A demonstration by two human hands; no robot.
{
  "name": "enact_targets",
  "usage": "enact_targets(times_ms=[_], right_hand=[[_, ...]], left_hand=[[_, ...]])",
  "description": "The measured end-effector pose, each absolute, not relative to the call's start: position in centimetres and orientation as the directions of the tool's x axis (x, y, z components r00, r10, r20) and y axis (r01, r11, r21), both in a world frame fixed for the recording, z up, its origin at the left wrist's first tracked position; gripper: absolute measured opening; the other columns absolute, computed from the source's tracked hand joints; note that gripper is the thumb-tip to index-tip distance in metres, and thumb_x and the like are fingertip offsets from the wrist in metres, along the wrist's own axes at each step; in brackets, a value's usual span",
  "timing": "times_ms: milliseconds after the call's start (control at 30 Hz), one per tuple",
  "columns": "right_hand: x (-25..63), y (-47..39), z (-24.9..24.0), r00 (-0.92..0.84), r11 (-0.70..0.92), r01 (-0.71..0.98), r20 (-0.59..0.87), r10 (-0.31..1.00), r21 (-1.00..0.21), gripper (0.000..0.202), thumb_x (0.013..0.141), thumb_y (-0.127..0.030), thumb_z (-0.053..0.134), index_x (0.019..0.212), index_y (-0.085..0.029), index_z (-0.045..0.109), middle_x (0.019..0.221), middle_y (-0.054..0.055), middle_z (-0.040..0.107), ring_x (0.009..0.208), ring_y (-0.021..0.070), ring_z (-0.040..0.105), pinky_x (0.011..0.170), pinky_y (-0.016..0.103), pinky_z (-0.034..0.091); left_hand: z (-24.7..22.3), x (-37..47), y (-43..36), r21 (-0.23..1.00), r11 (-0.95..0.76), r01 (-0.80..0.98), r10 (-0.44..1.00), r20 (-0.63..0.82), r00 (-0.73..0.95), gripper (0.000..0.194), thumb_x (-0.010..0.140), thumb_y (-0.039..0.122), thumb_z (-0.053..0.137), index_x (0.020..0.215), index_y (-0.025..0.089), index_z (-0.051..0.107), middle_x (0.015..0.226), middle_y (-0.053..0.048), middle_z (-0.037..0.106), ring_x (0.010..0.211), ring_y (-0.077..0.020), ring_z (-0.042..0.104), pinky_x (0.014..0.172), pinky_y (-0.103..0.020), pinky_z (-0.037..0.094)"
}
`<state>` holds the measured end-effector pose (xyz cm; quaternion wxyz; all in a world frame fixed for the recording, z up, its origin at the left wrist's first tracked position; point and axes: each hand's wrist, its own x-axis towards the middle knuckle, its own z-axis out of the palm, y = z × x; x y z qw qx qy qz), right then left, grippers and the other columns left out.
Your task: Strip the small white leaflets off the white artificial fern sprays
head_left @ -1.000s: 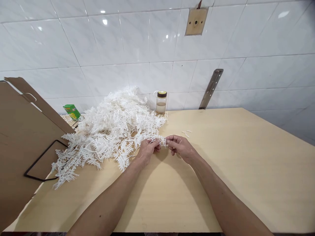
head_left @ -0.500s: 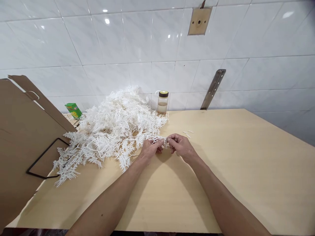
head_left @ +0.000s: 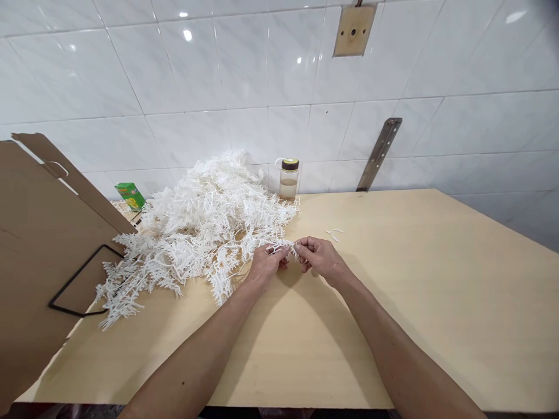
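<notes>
A large heap of white artificial foliage sprigs point(head_left: 209, 215) lies on the table, left of centre. At its right edge my left hand point(head_left: 267, 263) is closed on a thin white sprig point(head_left: 289, 247). My right hand point(head_left: 319, 257) pinches the same sprig from the other side, thumb against forefinger. The two hands are close together, just above the table top. Fingers cover much of the held sprig. A few small loose white pieces point(head_left: 334, 234) lie on the table beyond my right hand.
A cardboard box point(head_left: 48, 250) stands at the left, with a black wire frame point(head_left: 72, 279) beside it. Behind the heap are a green carton point(head_left: 130, 196) and a lidded bottle point(head_left: 289, 181). A metal bracket point(head_left: 379, 154) is fixed to the tiled wall.
Both hands stay almost in place on the sprig. My right fingers have shifted slightly left, nearer my left hand. The view has tilted very slightly.
</notes>
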<state>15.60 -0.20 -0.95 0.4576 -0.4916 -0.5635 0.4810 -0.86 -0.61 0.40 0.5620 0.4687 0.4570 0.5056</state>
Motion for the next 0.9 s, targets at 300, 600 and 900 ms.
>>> enact_targets(times_ms=[300,600,900], right_hand=[[15.1,-0.6,-0.3,0.041,0.03,0.22,0.04,0.998,-0.975,0.021,0.076,-0.039,0.065,0.079,-0.019,0.063,0.062,-0.001,0.06,0.048,0.0118,0.054,0.044,0.025,0.045],[14.9,-0.5,-1.1,0.038,0.195,0.661,0.293,0.955,-0.724,0.014,0.079,-0.026,0.055,0.074,-0.023,0.067,0.071,0.002,0.071,0.065,0.0183,0.063,0.065,0.03,0.044],[13.5,-0.3,-0.4,0.157,0.021,0.717,0.19,0.969,-0.697,0.01,0.075,-0.021,0.055,0.069,-0.021,0.063,0.067,0.002,0.069,0.063,0.0181,0.062,0.062,0.027,0.04]], left_hand=[[-0.2,-0.6,-0.1,0.991,0.088,-0.103,0.996,-0.084,0.042,0.027,0.064,0.036,0.079,0.06,0.015,0.062,0.053,-0.003,0.06,0.048,-0.014,0.055,0.05,-0.027,0.043],[-1.3,0.0,0.1,0.998,0.036,0.047,0.998,-0.033,-0.055,0.023,0.067,0.03,0.071,0.056,0.019,0.053,0.05,0.001,0.056,0.047,-0.0134,0.052,0.049,-0.026,0.042],[-1.8,0.6,-0.3,1.0,-0.016,0.0,0.99,0.016,-0.138,0.019,0.065,0.024,0.068,0.056,0.019,0.053,0.05,0.003,0.053,0.048,-0.0115,0.048,0.05,-0.024,0.038]])
